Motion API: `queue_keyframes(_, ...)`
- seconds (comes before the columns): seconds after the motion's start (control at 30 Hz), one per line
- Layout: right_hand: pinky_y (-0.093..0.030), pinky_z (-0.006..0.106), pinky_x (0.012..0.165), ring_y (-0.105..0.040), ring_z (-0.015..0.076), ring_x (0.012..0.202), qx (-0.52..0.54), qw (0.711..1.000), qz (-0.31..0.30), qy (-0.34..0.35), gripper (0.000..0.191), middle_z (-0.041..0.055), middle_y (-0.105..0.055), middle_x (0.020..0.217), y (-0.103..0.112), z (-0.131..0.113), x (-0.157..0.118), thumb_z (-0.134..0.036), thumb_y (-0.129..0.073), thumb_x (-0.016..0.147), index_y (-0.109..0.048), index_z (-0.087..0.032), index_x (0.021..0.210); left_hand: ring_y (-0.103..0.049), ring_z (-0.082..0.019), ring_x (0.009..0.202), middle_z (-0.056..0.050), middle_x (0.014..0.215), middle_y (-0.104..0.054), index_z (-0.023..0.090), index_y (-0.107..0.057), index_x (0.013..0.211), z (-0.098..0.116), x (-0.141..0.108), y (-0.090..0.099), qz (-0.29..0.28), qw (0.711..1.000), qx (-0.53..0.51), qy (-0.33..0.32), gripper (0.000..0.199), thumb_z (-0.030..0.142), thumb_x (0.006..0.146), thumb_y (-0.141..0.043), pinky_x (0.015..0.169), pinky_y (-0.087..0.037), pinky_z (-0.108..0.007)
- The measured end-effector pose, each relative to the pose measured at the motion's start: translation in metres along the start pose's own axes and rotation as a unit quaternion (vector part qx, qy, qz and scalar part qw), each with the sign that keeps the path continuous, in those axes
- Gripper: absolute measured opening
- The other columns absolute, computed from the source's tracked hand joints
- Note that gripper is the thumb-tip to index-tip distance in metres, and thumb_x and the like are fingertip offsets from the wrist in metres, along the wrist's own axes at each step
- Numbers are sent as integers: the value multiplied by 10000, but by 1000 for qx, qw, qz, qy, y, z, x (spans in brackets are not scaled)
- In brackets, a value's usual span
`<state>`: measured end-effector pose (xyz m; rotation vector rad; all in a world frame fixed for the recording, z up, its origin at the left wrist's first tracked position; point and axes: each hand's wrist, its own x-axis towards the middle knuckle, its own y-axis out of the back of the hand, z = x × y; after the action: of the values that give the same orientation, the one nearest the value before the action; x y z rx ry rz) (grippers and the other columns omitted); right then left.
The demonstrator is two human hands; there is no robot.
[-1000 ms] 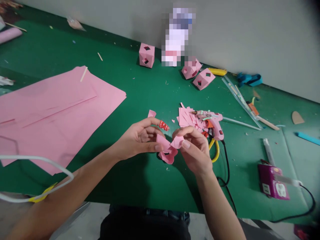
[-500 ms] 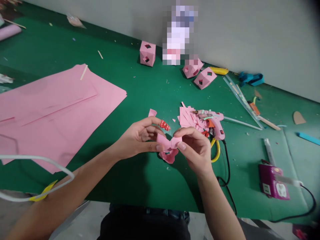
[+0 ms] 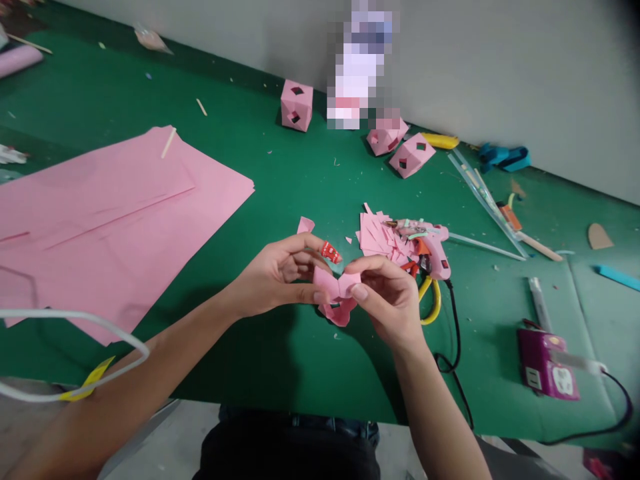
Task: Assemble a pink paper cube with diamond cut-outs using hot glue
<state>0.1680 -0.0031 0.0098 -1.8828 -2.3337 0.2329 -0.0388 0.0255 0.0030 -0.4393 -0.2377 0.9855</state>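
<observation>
On our left hand, we are wearing a bright red finger wrap with small white markings, circling one finger near its tip. Our right hand and both slim forearms are showing bare. Nearest, we are wearing a plain black cloth top, with dark blue, denim-like cloth peeking out along its far edge.

Table, far edge to near.
Far edge, middle: three boxes, one apart at left, two together at right. Left side: sheets, stick on top. Middle, toward near edge: folded piece between left hand and right hand; strips beyond, glue gun at their right. Near right corner: socket box.
</observation>
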Motion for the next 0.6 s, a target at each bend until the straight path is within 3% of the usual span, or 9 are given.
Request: queue_keyframes(0.6,-592,285,613,-662,145,672,12,1000,-2,-18,204,18,-750,870,-1,3,0,-328,-846,827,-787,-271,1014,-710,-107,769,4,865,-733,186,-707,1029,-1,1,-1,11,1000,-15,-1,424,121,675,-931,703,-586,-182)
